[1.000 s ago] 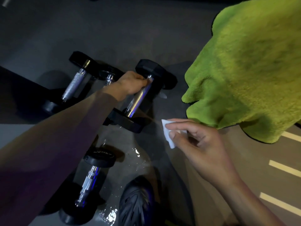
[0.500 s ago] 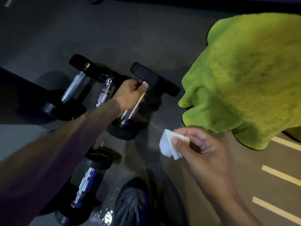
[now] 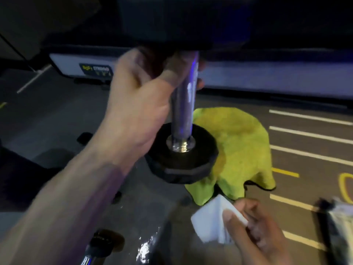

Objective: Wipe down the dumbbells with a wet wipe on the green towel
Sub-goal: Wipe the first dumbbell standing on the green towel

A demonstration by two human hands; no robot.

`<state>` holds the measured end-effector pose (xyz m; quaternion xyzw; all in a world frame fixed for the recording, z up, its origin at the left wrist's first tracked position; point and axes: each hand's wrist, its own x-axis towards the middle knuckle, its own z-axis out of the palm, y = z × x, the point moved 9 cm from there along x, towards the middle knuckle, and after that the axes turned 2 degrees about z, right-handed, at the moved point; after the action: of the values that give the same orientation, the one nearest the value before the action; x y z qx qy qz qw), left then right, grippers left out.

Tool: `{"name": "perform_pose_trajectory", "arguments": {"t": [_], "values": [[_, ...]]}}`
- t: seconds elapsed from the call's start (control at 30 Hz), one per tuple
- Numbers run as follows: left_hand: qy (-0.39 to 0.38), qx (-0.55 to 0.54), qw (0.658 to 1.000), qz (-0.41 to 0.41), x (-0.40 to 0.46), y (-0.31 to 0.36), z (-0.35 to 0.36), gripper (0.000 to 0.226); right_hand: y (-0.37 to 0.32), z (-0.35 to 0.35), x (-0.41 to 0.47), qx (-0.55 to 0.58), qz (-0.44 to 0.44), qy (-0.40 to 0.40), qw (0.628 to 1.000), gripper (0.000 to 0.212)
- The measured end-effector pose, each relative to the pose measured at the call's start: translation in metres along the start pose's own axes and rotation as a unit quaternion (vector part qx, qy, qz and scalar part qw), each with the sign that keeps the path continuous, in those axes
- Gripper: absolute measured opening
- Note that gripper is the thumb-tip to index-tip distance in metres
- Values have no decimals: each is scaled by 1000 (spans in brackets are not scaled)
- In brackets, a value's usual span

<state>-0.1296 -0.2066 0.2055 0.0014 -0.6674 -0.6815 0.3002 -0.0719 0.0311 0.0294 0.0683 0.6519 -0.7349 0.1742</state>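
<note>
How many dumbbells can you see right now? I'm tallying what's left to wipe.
2. One dumbbell is held upright in the left hand above the green towel; part of another dumbbell shows at the bottom edge. More may lie outside the view.

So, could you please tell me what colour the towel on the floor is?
The towel is bright yellow-green, shown best in the head view, the only one.

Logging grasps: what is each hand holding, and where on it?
Left hand grips the dumbbell by its metal handle, upright. Right hand pinches the wipe at one edge.
</note>
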Motion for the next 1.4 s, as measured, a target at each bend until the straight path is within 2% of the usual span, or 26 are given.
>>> {"name": "perform_pose_trajectory", "arguments": {"t": [0.07,0.13,0.27,0.4,0.6,0.67,0.77,0.83,0.87,0.97,1.07,1.17,1.23,1.33,1.4], "values": [[2,-17,1000,-7,9,0,28,8,-10,-16,-6,-8,-10,23,1000,12],[12,-31,999,-30,11,-10,51,3,-17,-33,-8,-18,-14,37,999,19],[26,-36,995,-88,-5,-32,72,22,-24,-64,-12,-44,-19,59,997,26],[26,-12,995,-98,-17,-36,74,23,-31,-86,-15,-20,-39,105,994,20],[51,13,993,-105,-15,-34,68,65,-70,-80,-8,-22,-96,89,991,11],[71,35,992,-100,-13,-32,62,75,-85,-77,-5,-28,-123,78,989,18],[86,86,991,-50,-4,-14,53,102,-98,-76,0,-6,-133,73,988,17],[73,144,987,21,5,3,50,111,-102,-74,3,-3,-130,66,989,16],[64,191,977,63,8,13,51,107,-103,-72,5,-7,-129,66,989,14],[40,292,941,165,14,31,59,78,-111,-66,16,-4,-127,51,991,7],[19,295,938,182,18,32,60,55,-131,-57,35,-5,-157,13,988,10],[15,282,944,169,24,26,55,50,-156,-44,58,-104,-210,-30,972,13],[18,277,946,167,26,25,54,50,-170,-25,70,-225,-270,-54,935,15],[25,261,950,170,28,24,55,50,-170,2,86,-412,-338,-70,843,19],[32,249,952,178,27,24,55,50,-163,8,95,-456,-331,-86,822,23]]}}
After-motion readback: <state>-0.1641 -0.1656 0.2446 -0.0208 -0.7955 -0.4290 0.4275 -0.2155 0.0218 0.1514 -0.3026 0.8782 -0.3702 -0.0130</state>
